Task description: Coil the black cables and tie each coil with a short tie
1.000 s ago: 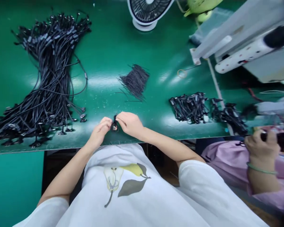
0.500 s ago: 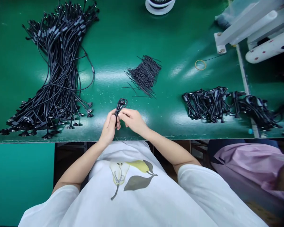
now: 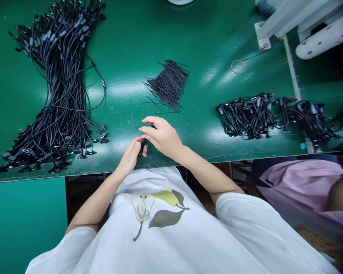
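My left hand (image 3: 129, 155) is closed around a folded black cable (image 3: 143, 147) just above the near edge of the green table. Over the top of that bundle reaches my right hand (image 3: 162, 137), its fingers stretched out and apart. It hides the bundle's upper loop, and I cannot tell whether its fingertips touch the cable. Beyond my hands lies a pile of short black ties (image 3: 169, 85), with a few loose ones at its left.
A large heap of long black cables (image 3: 64, 76) covers the table's left side. Folded cable bundles (image 3: 254, 116) lie in a row at the right. A yellow ring (image 3: 238, 67) and a white metal bracket (image 3: 263, 36) are further back. Another person's pink garment (image 3: 300, 182) shows at the right.
My right hand has lifted from its pinch on the cable and moved up over the bundle, its fingers now extended. My left hand keeps its hold. The view has shifted and tilted slightly.
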The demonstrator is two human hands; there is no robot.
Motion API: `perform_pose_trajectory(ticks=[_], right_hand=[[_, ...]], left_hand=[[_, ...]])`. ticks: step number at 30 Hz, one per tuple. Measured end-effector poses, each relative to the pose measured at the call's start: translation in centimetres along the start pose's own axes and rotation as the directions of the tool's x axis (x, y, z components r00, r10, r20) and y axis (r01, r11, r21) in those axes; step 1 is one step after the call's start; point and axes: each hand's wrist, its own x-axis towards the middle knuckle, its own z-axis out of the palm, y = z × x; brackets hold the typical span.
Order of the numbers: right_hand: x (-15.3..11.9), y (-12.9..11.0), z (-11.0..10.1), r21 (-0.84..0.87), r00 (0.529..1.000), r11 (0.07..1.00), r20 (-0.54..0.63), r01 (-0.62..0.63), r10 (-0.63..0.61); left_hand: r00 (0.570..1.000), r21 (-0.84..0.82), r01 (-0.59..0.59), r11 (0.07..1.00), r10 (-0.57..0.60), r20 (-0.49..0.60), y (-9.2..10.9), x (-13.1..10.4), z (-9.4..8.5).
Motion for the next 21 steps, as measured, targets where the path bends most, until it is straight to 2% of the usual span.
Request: perform_pose_trajectory(ticks=[3,7,11,14,17,21], right_hand=[[0.1,0.2,0.5,-0.163,0.998,0.985,-0.018,0.049,-0.053],[0.2,0.6,0.0,-0.278,0.997,0.959,-0.046,0.050,-0.065],[0.1,0.6,-0.4,-0.265,0.982,0.946,0.040,0.189,-0.185],[-0.1,0.3,-0.2,-0.225,0.967,0.941,0.050,0.253,-0.248],[-0.2,0.1,0.2,-0.228,0.986,0.961,-0.025,0.158,-0.168],[0.0,0.0,1.2,-0.213,0.986,0.976,-0.150,0.039,-0.072]], left_hand=[[0.998,-0.033,-0.003,0.999,0.001,-0.059,0.1,0.3,0.2],[0.989,-0.083,-0.005,0.997,-0.007,-0.150,0.8,0.6,0.3],[0.989,-0.179,0.092,0.980,-0.110,-0.095,0.9,0.7,0.1],[0.979,-0.246,0.194,0.950,-0.204,-0.016,1.0,0.7,0.1],[0.968,-0.271,0.250,0.930,-0.247,0.042,1.4,0.8,0.2],[0.985,-0.222,0.161,0.962,-0.141,0.103,2.2,0.5,0.7]])
